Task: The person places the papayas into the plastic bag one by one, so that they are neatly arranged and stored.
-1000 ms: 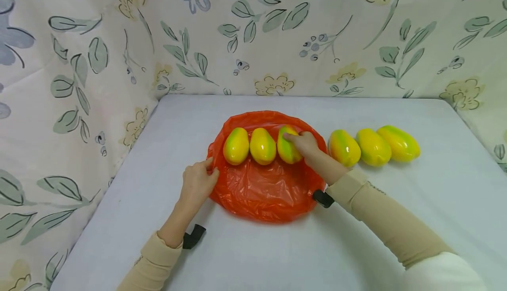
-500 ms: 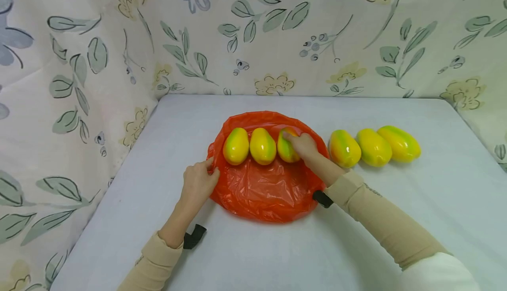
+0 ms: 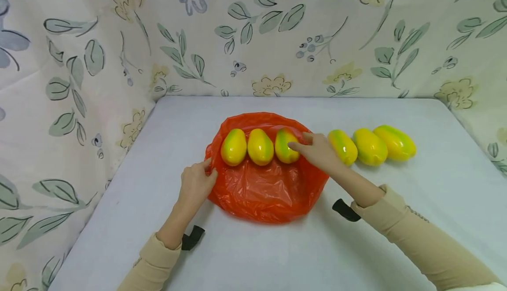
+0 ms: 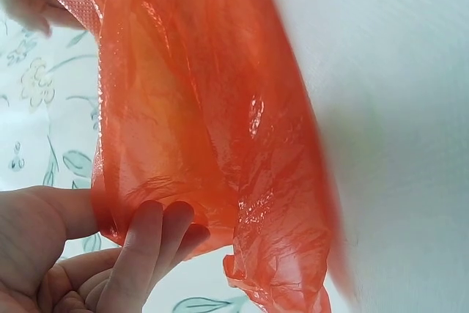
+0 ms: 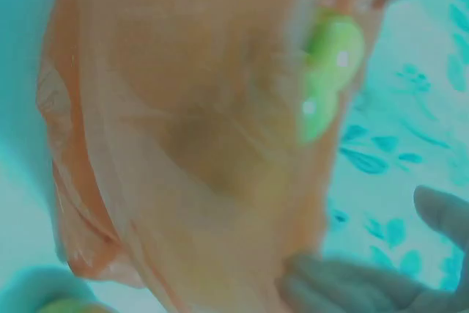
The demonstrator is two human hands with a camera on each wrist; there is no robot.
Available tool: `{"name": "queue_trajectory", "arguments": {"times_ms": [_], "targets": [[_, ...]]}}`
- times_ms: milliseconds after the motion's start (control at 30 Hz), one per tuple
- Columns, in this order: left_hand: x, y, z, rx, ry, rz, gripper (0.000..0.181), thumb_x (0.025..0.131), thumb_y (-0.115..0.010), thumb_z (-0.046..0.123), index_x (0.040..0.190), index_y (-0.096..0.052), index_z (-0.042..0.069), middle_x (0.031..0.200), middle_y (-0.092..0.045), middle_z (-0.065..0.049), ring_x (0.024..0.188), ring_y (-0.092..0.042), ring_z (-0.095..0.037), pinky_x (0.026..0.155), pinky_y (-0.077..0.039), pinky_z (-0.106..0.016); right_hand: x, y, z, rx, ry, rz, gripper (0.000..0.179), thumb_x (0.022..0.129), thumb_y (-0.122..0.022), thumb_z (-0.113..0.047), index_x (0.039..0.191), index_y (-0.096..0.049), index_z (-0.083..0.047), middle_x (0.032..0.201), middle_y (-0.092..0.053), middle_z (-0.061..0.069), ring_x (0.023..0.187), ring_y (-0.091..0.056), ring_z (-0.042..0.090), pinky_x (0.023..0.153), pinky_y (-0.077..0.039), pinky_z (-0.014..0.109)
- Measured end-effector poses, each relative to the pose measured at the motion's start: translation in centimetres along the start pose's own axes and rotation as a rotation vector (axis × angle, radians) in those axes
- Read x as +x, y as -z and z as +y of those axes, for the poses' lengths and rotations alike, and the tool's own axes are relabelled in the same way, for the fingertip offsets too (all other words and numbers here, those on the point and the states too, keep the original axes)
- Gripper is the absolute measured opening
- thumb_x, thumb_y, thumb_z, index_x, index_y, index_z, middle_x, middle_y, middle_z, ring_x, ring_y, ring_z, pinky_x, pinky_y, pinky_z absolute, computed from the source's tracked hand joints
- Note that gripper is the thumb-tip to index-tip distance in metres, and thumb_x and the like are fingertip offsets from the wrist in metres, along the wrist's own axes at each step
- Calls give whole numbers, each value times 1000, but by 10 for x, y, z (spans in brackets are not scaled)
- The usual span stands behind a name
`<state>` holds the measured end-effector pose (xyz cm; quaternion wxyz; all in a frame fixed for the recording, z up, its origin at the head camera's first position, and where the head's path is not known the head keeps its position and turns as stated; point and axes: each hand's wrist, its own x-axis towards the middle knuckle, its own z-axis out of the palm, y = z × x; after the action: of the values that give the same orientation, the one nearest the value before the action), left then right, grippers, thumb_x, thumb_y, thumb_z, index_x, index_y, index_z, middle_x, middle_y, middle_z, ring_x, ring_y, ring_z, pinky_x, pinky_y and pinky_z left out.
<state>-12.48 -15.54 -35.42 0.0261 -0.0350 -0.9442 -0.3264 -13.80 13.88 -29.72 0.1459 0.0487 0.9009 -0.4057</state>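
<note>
An orange-red plastic bag lies spread on the table in the head view, its mouth facing up. Three shiny yellow-green papayas sit in a row in it: left, middle and right. My left hand pinches the bag's left rim; the left wrist view shows the thumb behind the plastic and the fingers in front. Over the right rim, my right hand has its thumb and fingers spread apart and holds nothing. Its thumb tip overlaps the right papaya; contact cannot be told.
Three more papayas lie side by side on the white table, right of the bag: near, middle and far. The near one is partly behind my right hand. A floral cloth hangs behind and at the left.
My right hand has let go of the right papaya in the bag and drawn back toward the right, its fingers spreading. The left hand stays on the rim.
</note>
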Motion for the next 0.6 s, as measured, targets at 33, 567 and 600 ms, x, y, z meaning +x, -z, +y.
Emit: {"name": "queue_trajectory", "arguments": {"times_ms": [33, 567, 600], "targets": [[0, 0, -1, 0, 1, 0, 41, 88, -60, 3, 126, -58, -11, 56, -51, -6, 40, -34, -12, 42, -30, -22, -6, 4, 0, 18, 14, 3, 66, 97, -55, -42, 146, -41, 0, 145, -43, 22, 130, -41, 38, 102, -40, 51], [-1, 2, -5, -18, 18, -2, 41, 88, -60, 5, 126, -58, -10, 88, -69, -26, 39, -33, -12, 42, -30, -21, -5, 125, 117, 381, -126, 613, 20, 95, -57, -42, 106, -64, -28, 85, -56, -24, 82, -54, -4, 82, -45, 9], [-1, 2, -5, -19, 17, -2, 41, 88, -60, 4, 126, -58, -11, 94, -69, -28, 39, -33, -12, 41, -30, -21, -3, 128, 125, 413, -172, 639, 12, 95, -57, -42, 101, -62, -32, 86, -55, -23, 82, -53, -3, 83, -44, 9]]}}
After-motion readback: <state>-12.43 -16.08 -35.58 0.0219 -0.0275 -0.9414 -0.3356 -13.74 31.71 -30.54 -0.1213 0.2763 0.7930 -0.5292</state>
